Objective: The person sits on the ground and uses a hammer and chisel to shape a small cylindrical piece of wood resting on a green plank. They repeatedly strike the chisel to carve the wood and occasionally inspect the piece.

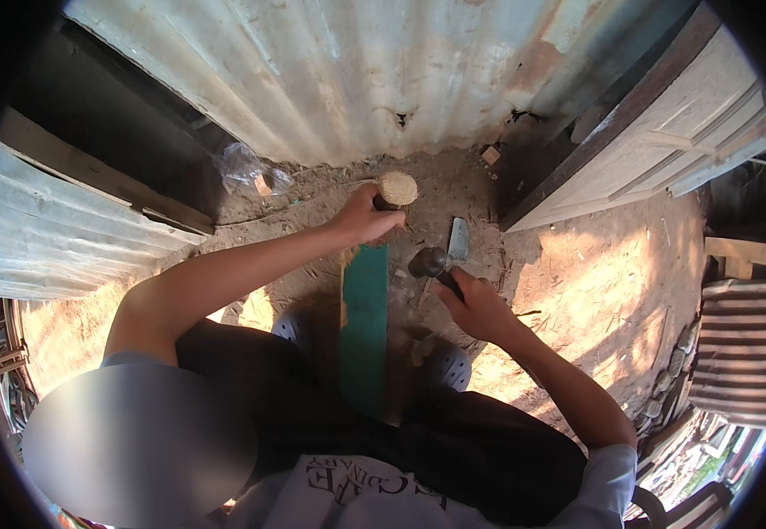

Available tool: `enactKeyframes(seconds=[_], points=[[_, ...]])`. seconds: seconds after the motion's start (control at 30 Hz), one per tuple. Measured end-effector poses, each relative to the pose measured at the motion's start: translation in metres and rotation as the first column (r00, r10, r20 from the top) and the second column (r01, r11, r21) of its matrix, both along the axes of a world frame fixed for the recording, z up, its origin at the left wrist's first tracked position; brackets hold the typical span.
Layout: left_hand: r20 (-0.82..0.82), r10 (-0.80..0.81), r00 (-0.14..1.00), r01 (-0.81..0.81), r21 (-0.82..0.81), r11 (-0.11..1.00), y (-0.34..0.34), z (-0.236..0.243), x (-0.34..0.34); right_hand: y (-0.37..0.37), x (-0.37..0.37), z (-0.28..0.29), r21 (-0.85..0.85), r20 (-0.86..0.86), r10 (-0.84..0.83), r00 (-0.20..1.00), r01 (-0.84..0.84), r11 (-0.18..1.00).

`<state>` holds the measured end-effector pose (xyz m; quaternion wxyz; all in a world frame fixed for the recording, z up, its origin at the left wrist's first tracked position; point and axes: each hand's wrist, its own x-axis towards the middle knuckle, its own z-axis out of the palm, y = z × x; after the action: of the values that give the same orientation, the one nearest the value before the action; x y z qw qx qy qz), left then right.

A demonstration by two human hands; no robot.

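Note:
My left hand (370,216) is wrapped round a dark piece with a round, rough tan top (398,188), held upright at the far end of a narrow green board (364,326). What lies under that hand is hidden. To the right, my right hand (478,309) grips the dark handle of a hammer (429,262), whose rounded dark head points toward the left hand, apart from it. The green board runs between my legs toward me. Beyond the hammer, a flat grey metal blade (459,238) lies on the dirt.
A corrugated metal wall (347,79) rises ahead, with a clear plastic bag (250,172) at its foot. A panelled wooden door (656,132) leans in at the right. My feet, in grey clogs (449,366), flank the board. Rusty corrugated sheet (743,353) stands far right.

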<state>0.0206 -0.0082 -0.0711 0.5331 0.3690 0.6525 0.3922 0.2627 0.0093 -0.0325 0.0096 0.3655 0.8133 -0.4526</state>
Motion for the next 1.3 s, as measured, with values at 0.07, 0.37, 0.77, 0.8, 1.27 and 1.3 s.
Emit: enactKeyframes(seconds=[0.07, 0.37, 0.77, 0.8, 1.27, 1.3], points=[[-0.009, -0.004, 1.0, 0.004, 0.029, 1.0, 0.004, 0.002, -0.004, -0.009, -0.001, -0.021, -0.032, 0.102, 0.107, 0.989, -0.104, 0.994], [0.019, -0.039, 0.999, 0.039, -0.001, 0.999, -0.01, 0.001, -0.016, -0.031, -0.031, -0.048, -0.042, 0.276, 0.461, 0.843, -0.469, 0.882], [0.096, -0.099, 0.99, 0.092, 0.072, 0.993, -0.037, -0.037, -0.015, -0.022, -0.06, -0.067, -0.063, 0.405, 0.744, 0.531, -0.796, 0.603], [0.122, -0.104, 0.987, 0.093, 0.093, 0.991, -0.038, -0.042, -0.013, -0.02, -0.058, -0.079, -0.108, 0.418, 0.757, 0.503, -0.8, 0.591], [0.022, -0.222, 0.975, 0.223, -0.05, 0.973, -0.051, -0.061, -0.001, -0.01, -0.042, -0.083, -0.133, 0.52, 0.743, 0.422, -0.819, 0.559], [-0.01, -0.221, 0.975, 0.22, -0.08, 0.972, -0.051, -0.063, 0.0, -0.009, -0.042, -0.088, -0.136, 0.54, 0.737, 0.406, -0.822, 0.553]])
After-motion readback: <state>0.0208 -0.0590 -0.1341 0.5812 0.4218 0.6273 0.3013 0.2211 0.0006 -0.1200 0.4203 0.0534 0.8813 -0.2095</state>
